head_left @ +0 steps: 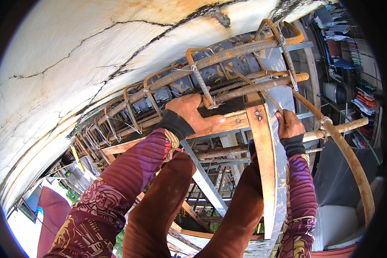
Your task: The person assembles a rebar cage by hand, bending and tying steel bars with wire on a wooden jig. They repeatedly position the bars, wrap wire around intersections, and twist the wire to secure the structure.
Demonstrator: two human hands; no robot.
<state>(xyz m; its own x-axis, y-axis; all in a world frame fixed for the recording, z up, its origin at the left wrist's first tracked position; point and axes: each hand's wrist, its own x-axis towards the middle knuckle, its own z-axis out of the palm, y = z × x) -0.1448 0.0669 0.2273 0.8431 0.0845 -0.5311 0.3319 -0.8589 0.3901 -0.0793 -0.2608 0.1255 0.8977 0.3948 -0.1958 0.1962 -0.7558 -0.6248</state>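
A cage of rusty ribbed rebar [245, 50], with square stirrups [198, 79] tied on by thin wire, runs along a cracked wall. My left hand [189, 114] rests at its lower edge on a timber rail [238, 120], beside one stirrup. The thumb is stretched out along the wood; the other fingers are partly hidden against the cage. Farther right, my right hand [290, 124] is closed around the lower end of a thin ribbed steel rod [271, 100]. That rod slants up and left into the cage, between the longer bars.
The cracked wall [73, 56] curves close along the upper left. An upright wooden brace [264, 172] stands between my hands. Rusty poles [350, 159] cross at the right. Below my legs, open framing [210, 189] shows gaps. Hanging clothes [337, 38] are at the far right.
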